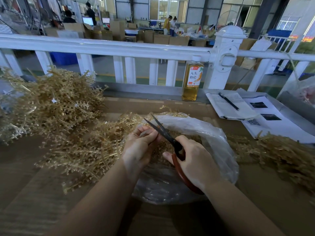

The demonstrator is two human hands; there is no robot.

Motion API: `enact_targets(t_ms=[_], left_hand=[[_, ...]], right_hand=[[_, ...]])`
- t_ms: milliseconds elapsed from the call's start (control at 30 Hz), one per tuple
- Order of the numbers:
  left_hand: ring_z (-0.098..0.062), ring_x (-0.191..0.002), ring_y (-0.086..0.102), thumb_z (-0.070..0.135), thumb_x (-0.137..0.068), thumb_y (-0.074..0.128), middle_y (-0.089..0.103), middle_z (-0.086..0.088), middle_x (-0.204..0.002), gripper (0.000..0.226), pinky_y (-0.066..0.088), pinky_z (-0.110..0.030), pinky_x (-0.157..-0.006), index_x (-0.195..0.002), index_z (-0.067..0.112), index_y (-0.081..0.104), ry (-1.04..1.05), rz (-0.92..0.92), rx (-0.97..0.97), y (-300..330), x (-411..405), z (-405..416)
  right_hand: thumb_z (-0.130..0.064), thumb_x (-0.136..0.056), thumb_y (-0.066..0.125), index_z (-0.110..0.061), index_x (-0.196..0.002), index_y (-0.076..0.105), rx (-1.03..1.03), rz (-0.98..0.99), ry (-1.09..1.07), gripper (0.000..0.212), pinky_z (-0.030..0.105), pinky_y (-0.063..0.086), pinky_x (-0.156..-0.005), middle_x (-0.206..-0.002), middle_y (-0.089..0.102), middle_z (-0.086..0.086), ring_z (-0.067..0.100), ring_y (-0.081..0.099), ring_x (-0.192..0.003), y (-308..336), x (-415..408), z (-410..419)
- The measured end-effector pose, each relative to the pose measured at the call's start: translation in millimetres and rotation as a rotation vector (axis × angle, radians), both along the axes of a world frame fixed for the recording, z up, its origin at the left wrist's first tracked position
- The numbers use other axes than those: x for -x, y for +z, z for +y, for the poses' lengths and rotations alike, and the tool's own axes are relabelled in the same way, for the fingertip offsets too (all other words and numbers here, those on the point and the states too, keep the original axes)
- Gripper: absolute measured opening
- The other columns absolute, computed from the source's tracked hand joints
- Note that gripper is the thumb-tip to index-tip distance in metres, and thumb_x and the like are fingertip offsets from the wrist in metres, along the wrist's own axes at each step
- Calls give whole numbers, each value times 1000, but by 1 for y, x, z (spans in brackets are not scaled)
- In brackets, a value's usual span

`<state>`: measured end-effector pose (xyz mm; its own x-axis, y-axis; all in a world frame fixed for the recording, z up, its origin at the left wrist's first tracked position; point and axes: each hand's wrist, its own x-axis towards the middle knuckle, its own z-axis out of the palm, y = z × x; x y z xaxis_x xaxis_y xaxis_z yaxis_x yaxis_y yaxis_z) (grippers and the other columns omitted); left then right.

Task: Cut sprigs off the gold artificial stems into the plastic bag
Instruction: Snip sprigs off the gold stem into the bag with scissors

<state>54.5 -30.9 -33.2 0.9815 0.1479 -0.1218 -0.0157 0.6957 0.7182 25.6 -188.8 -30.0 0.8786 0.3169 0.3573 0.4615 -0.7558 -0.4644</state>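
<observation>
Fingers of your left hand (139, 147) are pinching a spiky gold stem (119, 126) over the crinkled plastic bag (213, 133), while your right hand (192, 159) is gripping red-handled scissors (163, 132), blades parted.

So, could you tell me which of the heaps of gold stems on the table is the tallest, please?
The far-left heap, beside the white railing: it is piled high, whereas the heap by the left hand and the right-side heap lie low and spread out.
</observation>
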Motion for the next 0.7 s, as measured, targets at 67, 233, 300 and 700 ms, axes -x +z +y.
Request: enact_targets(t_ms=[67, 233, 300, 700], left_hand=[[-17, -69, 66, -17, -86, 45, 58, -10, -77, 29, 58, -23, -63, -77, 10, 46, -13, -14, 19, 1, 1, 0], [-13, -65, 69, -14, -87, 47, 66, -5, -68, 26, 58, -21, -63, -79, 10, 47, -46, -3, 88, 4, 5, 1], [-13, -65, 69, -14, -87, 47, 67, -5, -69, 24, 58, -22, -64, -80, 9, 48, -57, 1, 96, 5, 6, 2], [-9, -61, 67, -16, -85, 48, 65, 1, -62, 30, 56, -20, -58, -76, 13, 47, -33, -20, 1, -2, 4, 0]], right_hand=[[-58, -85, 56, -35, -90, 43, 6, 8, 7, 27, 16, 30, -63, -76, 47, -16, 7, 48, -79, 0, -1, -1], [-57, -86, 56, -34, -93, 44, 10, 7, 7, 27, 20, 31, -66, -79, 49, -14, 9, 49, -82, -1, -2, -2], [-57, -86, 56, -34, -94, 44, 23, 7, 8, 27, 20, 31, -66, -80, 50, -13, 10, 48, -82, -1, -1, -2], [-59, -87, 52, -32, -94, 46, 80, 15, 3, 29, 15, 34, -60, -80, 56, -12, 8, 54, -74, 0, -1, -2]])
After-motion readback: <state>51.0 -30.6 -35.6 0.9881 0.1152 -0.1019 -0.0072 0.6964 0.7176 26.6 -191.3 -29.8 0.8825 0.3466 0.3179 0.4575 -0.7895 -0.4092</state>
